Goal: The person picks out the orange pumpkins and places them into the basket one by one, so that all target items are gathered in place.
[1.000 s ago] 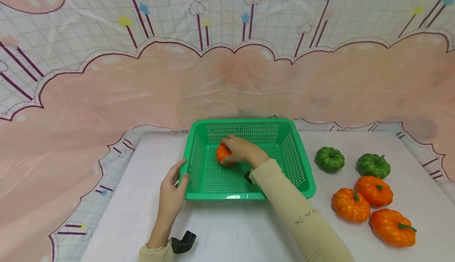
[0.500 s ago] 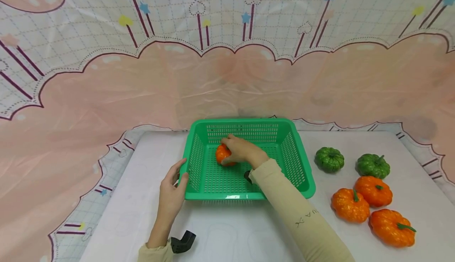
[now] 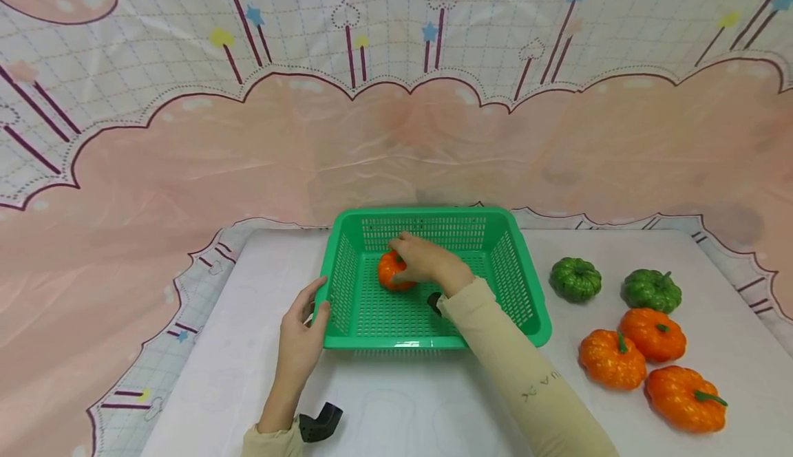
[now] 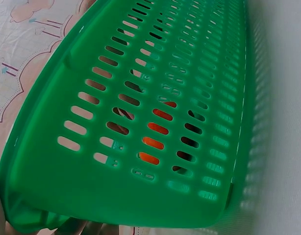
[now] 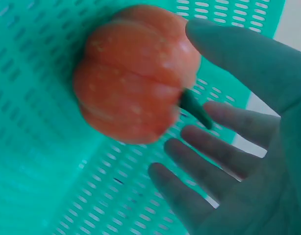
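An orange mini pumpkin with a green stem sits on the floor of the green plastic basket, left of its middle. Over it is my right hand; in the right wrist view the thumb tip is by the pumpkin's edge and the spread fingers stand apart from it, near the stem. My left hand holds the basket's left rim between thumb and fingers. Through the slotted wall in the left wrist view, patches of the orange pumpkin show; only parts of the left fingers appear at lower left.
Right of the basket lie two green pumpkins, a nearer one and a farther one. Three orange pumpkins are grouped in front of them. A black wrist mount juts from the left sleeve. A patterned cloth hangs behind the white table.
My right hand has eased slightly up and to the right off the pumpkin, so more of the pumpkin shows. The left hand and basket have stayed in place.
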`<state>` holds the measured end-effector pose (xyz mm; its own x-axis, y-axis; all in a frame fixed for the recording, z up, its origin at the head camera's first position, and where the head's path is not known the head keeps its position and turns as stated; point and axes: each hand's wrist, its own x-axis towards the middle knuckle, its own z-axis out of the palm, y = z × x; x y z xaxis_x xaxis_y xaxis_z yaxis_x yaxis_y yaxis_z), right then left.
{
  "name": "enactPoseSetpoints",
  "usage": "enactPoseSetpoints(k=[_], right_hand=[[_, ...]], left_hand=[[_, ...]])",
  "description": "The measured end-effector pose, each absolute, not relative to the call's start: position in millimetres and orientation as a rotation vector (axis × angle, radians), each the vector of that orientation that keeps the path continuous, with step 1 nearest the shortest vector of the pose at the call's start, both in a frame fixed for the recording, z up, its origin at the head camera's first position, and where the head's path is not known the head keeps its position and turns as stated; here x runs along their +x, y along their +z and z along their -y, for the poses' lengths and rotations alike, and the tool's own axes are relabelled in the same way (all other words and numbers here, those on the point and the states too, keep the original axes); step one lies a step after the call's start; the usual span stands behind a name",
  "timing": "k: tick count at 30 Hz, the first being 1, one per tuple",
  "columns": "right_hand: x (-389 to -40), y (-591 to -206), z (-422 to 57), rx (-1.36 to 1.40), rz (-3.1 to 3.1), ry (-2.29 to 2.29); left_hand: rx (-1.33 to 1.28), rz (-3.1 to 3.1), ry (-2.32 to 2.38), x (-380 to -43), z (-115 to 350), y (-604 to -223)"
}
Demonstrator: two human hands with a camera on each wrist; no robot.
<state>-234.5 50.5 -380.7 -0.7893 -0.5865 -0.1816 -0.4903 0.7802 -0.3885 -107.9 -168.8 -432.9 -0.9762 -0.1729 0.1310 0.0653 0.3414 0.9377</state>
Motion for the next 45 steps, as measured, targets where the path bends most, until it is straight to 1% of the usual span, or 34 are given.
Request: enactPoseSetpoints(k=[7, 26, 45], right_hand=[[-228.0, -368.5, -53.7, -0.867, -2.719, -0.43], [-214.1, -358.8, -81.1, -0.885, -2.788, -0.411], [-188.8, -345.1, -103.2, -0.944, -2.891, -0.389]], left_hand=[[0.101, 2.396, -1.692, -108.3, 169.1, -431.8], [0.116, 2.404, -1.716, -107.7, 167.9, -430.5], [0.12, 2.402, -1.695, -106.1, 168.3, -430.2]])
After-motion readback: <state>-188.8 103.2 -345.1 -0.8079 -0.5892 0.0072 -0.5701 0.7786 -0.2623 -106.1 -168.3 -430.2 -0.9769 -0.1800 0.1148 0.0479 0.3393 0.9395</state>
